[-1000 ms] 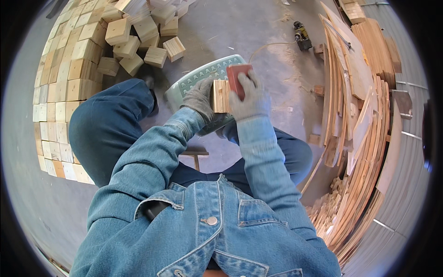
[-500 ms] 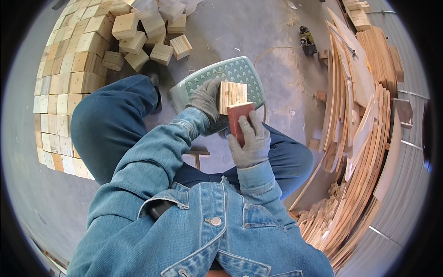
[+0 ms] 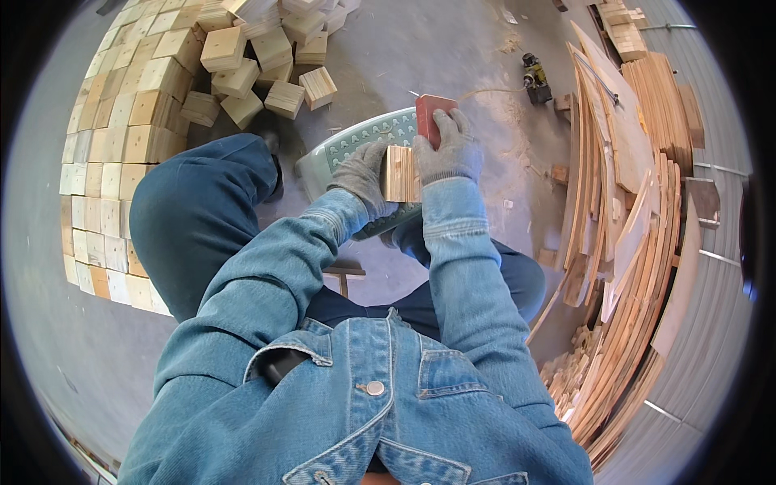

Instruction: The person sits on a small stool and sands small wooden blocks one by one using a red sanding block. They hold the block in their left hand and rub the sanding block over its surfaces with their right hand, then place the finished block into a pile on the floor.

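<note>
My left hand (image 3: 360,178), in a grey knit glove, grips the left side of a pale wooden block (image 3: 401,175). The block's striped grain faces up. It is over a light green plastic stool (image 3: 343,144) with a patterned top. My right hand (image 3: 453,152), gloved too, is closed around a reddish sanding block (image 3: 428,118). That sanding block is at the stool's far right edge, beyond the wooden block. My right wrist covers part of the stool and the block's right side.
A neat stack of wooden blocks (image 3: 121,137) stands on the left, with several loose blocks (image 3: 284,97) at its far end. A cordless drill (image 3: 534,78) lies on the floor to the right. Long wooden strips (image 3: 659,259) are piled along the right side.
My right hand has pushed the sanding block away from me, from the near side of the wooden block to beyond it. My left hand keeps its hold on the wooden block.
</note>
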`<state>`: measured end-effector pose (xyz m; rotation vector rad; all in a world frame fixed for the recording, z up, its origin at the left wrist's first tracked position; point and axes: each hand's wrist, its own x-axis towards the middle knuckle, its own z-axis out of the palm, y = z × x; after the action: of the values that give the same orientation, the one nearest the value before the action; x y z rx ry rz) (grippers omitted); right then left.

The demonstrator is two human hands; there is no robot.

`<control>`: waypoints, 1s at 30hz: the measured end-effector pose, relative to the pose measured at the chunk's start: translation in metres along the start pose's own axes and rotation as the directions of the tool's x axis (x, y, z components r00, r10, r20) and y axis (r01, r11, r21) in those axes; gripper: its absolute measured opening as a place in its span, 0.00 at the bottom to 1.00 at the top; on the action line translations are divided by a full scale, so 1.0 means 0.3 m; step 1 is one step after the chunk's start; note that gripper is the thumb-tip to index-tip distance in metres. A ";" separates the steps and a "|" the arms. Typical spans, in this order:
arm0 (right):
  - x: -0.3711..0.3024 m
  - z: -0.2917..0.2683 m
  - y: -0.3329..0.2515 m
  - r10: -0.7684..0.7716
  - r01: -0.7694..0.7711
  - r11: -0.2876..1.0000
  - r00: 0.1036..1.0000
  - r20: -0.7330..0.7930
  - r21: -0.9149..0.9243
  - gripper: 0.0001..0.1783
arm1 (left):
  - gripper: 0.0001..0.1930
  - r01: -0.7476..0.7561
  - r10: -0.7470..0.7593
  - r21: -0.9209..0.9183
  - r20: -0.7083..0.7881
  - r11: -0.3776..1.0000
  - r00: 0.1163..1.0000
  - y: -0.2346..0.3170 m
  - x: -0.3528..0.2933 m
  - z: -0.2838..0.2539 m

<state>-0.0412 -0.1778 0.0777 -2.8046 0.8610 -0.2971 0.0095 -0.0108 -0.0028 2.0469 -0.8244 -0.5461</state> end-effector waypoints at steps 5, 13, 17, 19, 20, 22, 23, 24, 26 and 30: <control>-0.266 -0.004 0.046 -0.250 0.256 0.966 0.958 -0.143 0.026 0.37 | 0.48 -0.065 0.064 -0.012 -0.079 0.998 0.995 -0.046 -0.010 0.019; -0.542 -0.097 -0.008 -0.261 0.263 0.962 0.965 -0.041 0.077 0.36 | 0.47 -0.111 0.109 -0.021 -0.090 0.994 0.990 -0.077 -0.007 0.048; -0.352 -0.038 -0.026 -0.277 0.285 0.956 0.954 -0.111 0.065 0.32 | 0.53 -0.046 0.045 -0.018 -0.039 0.999 0.998 -0.019 -0.025 0.010; -0.216 -0.012 -0.047 -0.234 0.240 0.970 0.967 -0.103 0.041 0.32 | 0.55 -0.028 0.028 -0.009 -0.041 1.000 0.999 -0.033 -0.012 0.019; -0.153 -0.001 -0.062 -0.209 0.210 0.977 0.975 -0.072 0.019 0.32 | 0.56 -0.018 0.018 -0.008 -0.041 1.000 0.999 -0.060 0.004 0.037; -0.087 0.009 -0.072 -0.148 0.148 0.989 0.989 -0.026 -0.004 0.33 | 0.58 0.005 -0.005 -0.053 0.007 0.999 1.000 -0.057 0.016 0.034; -0.075 0.016 -0.067 -0.114 0.114 0.993 0.993 -0.010 -0.003 0.33 | 0.56 -0.005 0.005 -0.046 -0.003 0.999 1.000 -0.049 0.015 0.037; -0.072 0.021 -0.058 -0.080 0.080 0.997 0.997 0.007 -0.005 0.33 | 0.54 -0.015 0.015 -0.040 -0.013 0.999 1.000 -0.037 0.015 0.036; -0.112 0.024 -0.037 -0.187 0.186 0.982 0.979 -0.086 -0.019 0.34 | 0.53 -0.054 0.053 -0.031 -0.056 0.998 0.997 -0.049 0.018 0.051; -0.317 -0.038 -0.060 -0.261 0.262 0.965 0.962 -0.076 -0.005 0.36 | 0.54 -0.052 0.053 0.017 -0.070 0.998 0.996 -0.104 0.005 0.064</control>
<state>-0.1116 -0.1105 0.0803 -2.9184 0.4992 -0.4466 0.0096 -0.0089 -0.0395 2.0404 -0.8404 -0.4370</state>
